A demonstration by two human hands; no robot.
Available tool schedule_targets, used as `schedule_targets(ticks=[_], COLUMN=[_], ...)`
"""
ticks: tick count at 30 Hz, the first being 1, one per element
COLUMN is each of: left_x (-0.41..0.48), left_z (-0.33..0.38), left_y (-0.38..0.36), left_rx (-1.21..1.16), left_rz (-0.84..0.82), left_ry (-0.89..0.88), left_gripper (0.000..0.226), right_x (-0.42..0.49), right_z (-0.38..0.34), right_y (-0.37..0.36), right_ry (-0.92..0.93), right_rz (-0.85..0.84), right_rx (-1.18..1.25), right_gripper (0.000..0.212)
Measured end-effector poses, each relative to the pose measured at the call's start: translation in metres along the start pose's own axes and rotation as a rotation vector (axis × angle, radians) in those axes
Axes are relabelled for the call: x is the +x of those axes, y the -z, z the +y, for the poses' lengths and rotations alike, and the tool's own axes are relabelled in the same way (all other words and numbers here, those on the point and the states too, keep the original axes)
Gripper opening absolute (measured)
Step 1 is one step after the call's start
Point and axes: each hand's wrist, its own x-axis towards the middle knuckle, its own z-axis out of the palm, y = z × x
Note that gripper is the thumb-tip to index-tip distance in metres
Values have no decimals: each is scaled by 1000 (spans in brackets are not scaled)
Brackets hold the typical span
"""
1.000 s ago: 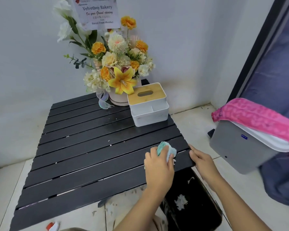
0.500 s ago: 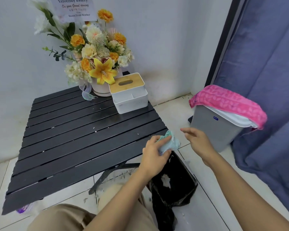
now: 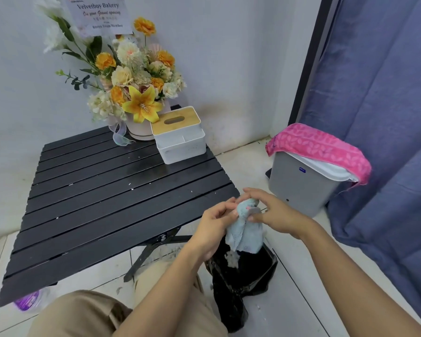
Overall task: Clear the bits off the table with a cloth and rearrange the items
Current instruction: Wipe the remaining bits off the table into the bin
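Both hands, left hand (image 3: 213, 223) and right hand (image 3: 275, 215), pinch the cloth (image 3: 244, 228) over the black bin (image 3: 243, 273) (lower centre), presumably shedding crumbs.

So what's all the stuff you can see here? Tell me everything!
table: 1, black, slatted, left
flowers: 1 bunch, yellow, orange, cream, table's back corner
card: 1, white, above flowers
tissue box: 1, white, wood lid, beside flowers
bits: few, white, on table
bin bag: 1, black, floor, under cloth
cloth: 1, light blue, in both hands
grey bin: 1, pink cover, right
curtain: 1, blue, right
left hand: holding cloth
right hand: holding cloth
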Motion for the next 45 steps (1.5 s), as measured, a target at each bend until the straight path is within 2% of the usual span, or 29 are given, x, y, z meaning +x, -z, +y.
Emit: schedule_targets(ticks=[2,3,5,7,8,10,12,14,16,18,20,22,25,28,30,32,33,34,35,37,38,39,41,42,44,45], left_x=[0,-1,-3,-5,-6,-5,-4,-3,0,8,23,37,56,79,75,50,36,25,19,28,44,62,91,97,83,65], left_z=[4,6,12,19,21,28,40,58,77,93,98,90,53,13,1,-6,-9,-10,-8,5,11,19,28,26,6,-3], left_y=[1,3,7,8,8,6,9,21,39,60,84,104,107,76,67,86,108,133,162,195,195,183,139,114,77,70], left_rx=[-53,-41,23,134,204,275,236,220,220,346,702,1006,1115,1304,1416,1511,1553,1583,1617,1537,1464,1413,1401,1422,1452,1445], left_rz=[40,57,-2,-112,-111,23,153,216,234,271,376,534,579,554,480,254,199,227,340,709,853,925,865,788,533,367], left_ry=[22,14,-21,-14,-19,-78,-132,-156,-156,-148,-124,-58,48,105,-40,-295,-388,-423,-384,-138,-24,30,-28,-139,-364,-414], left_gripper=[19,19,22,38,42,33,18,17,19,21,28,43,58,60,56,54,53,52,51,46,43,40,33,29,30,37], right_x=[6,7,11,13,14,17,25,37,54,76,101,121,134,139,140,141,142,141,141,142,143,143,143,144,145,145], right_z=[0,1,3,2,-1,-10,-23,-41,-58,-67,-58,-34,1,13,17,21,22,23,22,22,22,22,22,23,27,29], right_y=[6,9,12,10,8,2,-7,-18,-29,-38,-46,-52,-61,-69,-73,-75,-75,-75,-76,-76,-77,-77,-75,-73,-69,-65], right_ry=[9,18,38,69,88,111,124,142,157,139,71,-46,-228,-233,-217,-206,-198,-192,-183,-188,-193,-197,-210,-216,-202,-186], right_rz=[39,61,103,134,148,188,254,305,346,443,563,611,491,467,505,530,533,531,539,551,547,540,519,505,457,425], right_rx=[-48,-60,-37,14,37,108,222,308,394,403,256,-8,-421,-556,-609,-600,-590,-590,-594,-599,-595,-588,-566,-542,-448,-376], right_gripper=[22,17,16,16,17,16,13,13,23,34,31,21,34,43,44,44,44,44,44,44,44,44,44,44,44,43])
